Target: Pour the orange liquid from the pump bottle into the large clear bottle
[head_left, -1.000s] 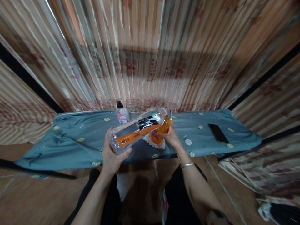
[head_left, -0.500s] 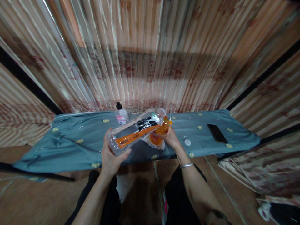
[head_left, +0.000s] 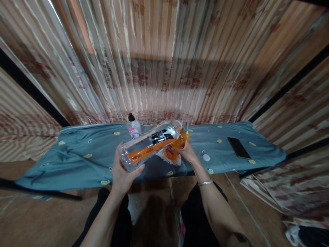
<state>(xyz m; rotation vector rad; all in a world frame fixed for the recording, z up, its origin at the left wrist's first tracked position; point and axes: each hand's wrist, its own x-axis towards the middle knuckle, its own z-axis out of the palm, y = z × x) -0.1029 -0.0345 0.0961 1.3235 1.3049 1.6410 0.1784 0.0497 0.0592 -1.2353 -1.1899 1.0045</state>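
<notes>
My left hand (head_left: 125,175) is wrapped round the base of a large clear plastic bottle (head_left: 144,145) with an orange, black and silver label. The bottle is tilted, its uncapped mouth up and to the right. Just beyond that mouth, my right hand (head_left: 185,151) grips a smaller orange bottle (head_left: 171,153) by its side. The clear bottle partly hides the orange one, so I cannot tell whether the two touch. Under the orange bottle lies a white cloth (head_left: 176,161). A thin pale stem with an orange collar (head_left: 187,135), like a pump top, shows beside my right fingers.
A clear bottle with a black cap and pink label (head_left: 133,128) stands behind on the blue-green cloth-covered table (head_left: 77,164). A white cap (head_left: 206,157) and a black phone (head_left: 238,147) lie on the right. Striped curtains (head_left: 154,79) hang close behind, between dark posts (head_left: 33,87).
The whole view has shifted very slightly. Both hands keep their holds, and the clear bottle stays tilted in nearly the same place.
</notes>
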